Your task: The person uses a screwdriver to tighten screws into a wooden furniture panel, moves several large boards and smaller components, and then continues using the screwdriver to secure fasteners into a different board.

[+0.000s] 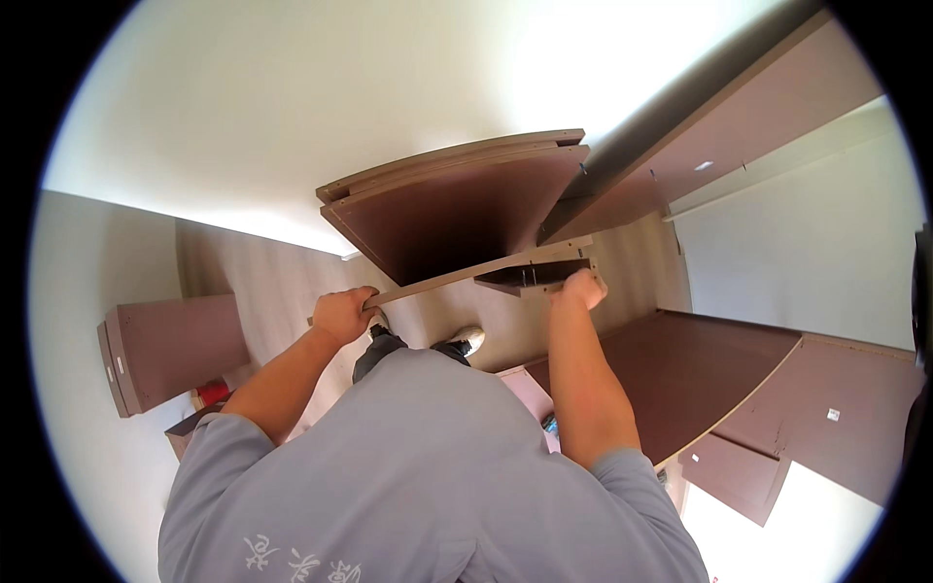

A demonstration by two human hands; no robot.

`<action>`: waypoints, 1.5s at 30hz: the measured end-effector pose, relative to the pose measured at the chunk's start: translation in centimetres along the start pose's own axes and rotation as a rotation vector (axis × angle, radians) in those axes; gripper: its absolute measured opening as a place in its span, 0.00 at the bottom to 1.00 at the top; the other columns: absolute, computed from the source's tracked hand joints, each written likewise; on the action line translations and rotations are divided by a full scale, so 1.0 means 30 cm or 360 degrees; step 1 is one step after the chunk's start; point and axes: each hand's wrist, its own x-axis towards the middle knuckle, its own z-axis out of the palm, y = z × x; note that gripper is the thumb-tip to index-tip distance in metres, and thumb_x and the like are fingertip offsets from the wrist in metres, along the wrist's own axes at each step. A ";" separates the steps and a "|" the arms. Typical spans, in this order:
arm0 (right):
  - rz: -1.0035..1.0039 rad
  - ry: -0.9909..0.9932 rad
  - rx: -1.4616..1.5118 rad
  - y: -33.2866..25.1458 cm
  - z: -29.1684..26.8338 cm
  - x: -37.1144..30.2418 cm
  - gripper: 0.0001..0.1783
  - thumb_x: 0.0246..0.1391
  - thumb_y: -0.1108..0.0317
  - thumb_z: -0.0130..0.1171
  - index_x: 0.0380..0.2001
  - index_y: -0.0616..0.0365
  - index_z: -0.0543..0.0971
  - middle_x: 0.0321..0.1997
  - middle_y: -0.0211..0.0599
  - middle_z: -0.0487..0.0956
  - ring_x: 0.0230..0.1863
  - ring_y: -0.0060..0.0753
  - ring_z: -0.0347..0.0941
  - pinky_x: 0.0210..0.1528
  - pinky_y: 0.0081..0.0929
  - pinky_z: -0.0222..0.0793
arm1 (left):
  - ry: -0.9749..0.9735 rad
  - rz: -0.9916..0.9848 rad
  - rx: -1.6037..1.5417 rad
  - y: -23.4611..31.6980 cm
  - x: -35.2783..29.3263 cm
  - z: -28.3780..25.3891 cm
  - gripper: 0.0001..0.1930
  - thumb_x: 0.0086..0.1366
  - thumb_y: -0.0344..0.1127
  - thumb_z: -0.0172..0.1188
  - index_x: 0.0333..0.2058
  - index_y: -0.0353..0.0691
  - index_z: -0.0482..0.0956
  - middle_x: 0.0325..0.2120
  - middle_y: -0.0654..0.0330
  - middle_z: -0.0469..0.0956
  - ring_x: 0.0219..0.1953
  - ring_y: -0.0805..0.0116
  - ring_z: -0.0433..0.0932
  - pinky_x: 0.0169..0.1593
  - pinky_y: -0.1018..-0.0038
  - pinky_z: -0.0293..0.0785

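Both hands, left hand (342, 314) and right hand (580, 289), grip a brown board (466, 271).

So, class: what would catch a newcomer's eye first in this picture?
First, the two bare hands, left hand and right hand, gripping the ends of a long brown board held edge-on at the centre. Behind it large brown panels lean against the white wall. More brown panels lie on the floor to the right.
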 end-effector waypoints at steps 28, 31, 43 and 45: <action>-0.0283 -0.0290 -0.0540 0.095 -0.143 0.065 0.31 0.54 0.71 0.59 0.62 0.66 0.74 0.42 0.44 0.83 0.38 0.35 0.79 0.39 0.37 0.76 | 0.0042 0.0013 0.0021 -0.045 0.026 0.007 0.14 0.65 0.49 0.66 0.45 0.52 0.84 0.32 0.57 0.86 0.36 0.50 0.85 0.41 0.56 0.80; -0.0305 -0.0077 -0.0266 0.085 -0.119 -0.015 0.27 0.55 0.70 0.57 0.60 0.64 0.77 0.41 0.44 0.85 0.37 0.39 0.81 0.39 0.38 0.78 | 0.0051 0.0011 0.0028 -0.065 0.023 0.017 0.14 0.65 0.49 0.66 0.46 0.52 0.84 0.32 0.58 0.86 0.36 0.51 0.85 0.41 0.56 0.80; -0.0268 -0.0171 -0.0909 0.069 -0.142 0.088 0.27 0.52 0.62 0.61 0.56 0.59 0.83 0.48 0.54 0.86 0.47 0.50 0.85 0.48 0.43 0.81 | 0.0012 0.0049 -0.0048 -0.043 -0.032 0.020 0.14 0.66 0.49 0.64 0.46 0.53 0.84 0.35 0.58 0.86 0.39 0.51 0.85 0.43 0.56 0.79; -0.0295 -0.0022 -0.0868 0.014 -0.191 0.017 0.28 0.50 0.62 0.61 0.55 0.60 0.83 0.48 0.54 0.86 0.47 0.50 0.86 0.50 0.43 0.81 | 0.0046 0.0048 -0.0043 -0.057 -0.025 0.031 0.14 0.66 0.49 0.64 0.46 0.53 0.84 0.34 0.58 0.86 0.39 0.50 0.84 0.43 0.56 0.79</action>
